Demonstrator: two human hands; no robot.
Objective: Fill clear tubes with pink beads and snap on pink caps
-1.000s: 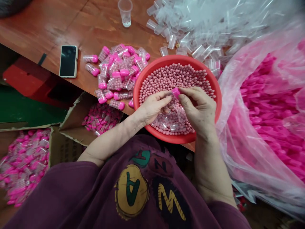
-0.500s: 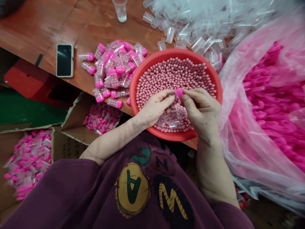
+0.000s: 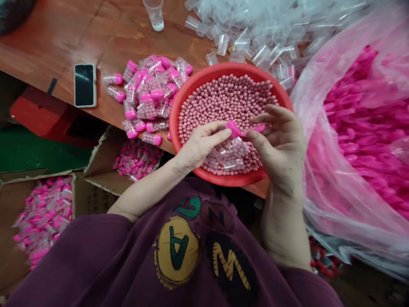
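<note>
Head camera: A person's left hand (image 3: 204,143) kept a narrow pinch, thumb and fingers together, on a bright-pink, glossy plastic piece (image 3: 234,129) at its fingertips. Opposite, the right hand (image 3: 281,149) was half curled, its fingers parted and its thumb against another pink stretch; whether that was the same piece or a second one, and how firmly it was gripped, could not be told. The step in hand appeared to be two-handed fingertip work on the pink plastic, one that seemed to call for a steady left pinch and a light, well-aimed right thumb and forefinger. The piece lay between the two hands, above a round red plastic basin (image 3: 230,181) of small, pale-pink round beads (image 3: 223,98), with clear plastic tubes (image 3: 233,163) lying on the beads just below. Beyond the rim, to the left, a heap of bead-filled clear tubes with pink caps (image 3: 147,110) sat on a reddish-brown table (image 3: 128,32), near a pale-cased black smartphone (image 3: 85,85). Loose clear cylinders (image 3: 223,44) spread behind the basin, and a translucent plastic bag (image 3: 351,209) of bright-pink plastic parts (image 3: 367,106) stood to the right.
</note>
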